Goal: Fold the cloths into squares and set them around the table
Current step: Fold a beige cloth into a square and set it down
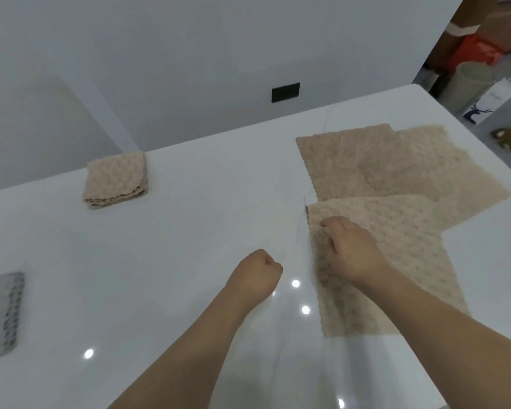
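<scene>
A beige dotted cloth [410,261] lies flat on the white table [160,261] in front of me, to the right. My right hand [351,249] rests on its left part with fingers extended toward the cloth's far left corner. My left hand [257,270] hovers as a closed fist just left of that cloth, holding nothing. Behind it, several unfolded beige cloths [396,166] lie overlapping. A folded beige square [115,180] sits at the table's far left. Another folded cloth [3,314], greyish, lies at the left edge.
The table's far edge meets a grey wall with a black socket plate [285,92]. Beyond the right edge, on the floor, stand a white paper bag [490,101], a pale bin [466,84], an orange bag [478,51] and a brown slipper [509,135].
</scene>
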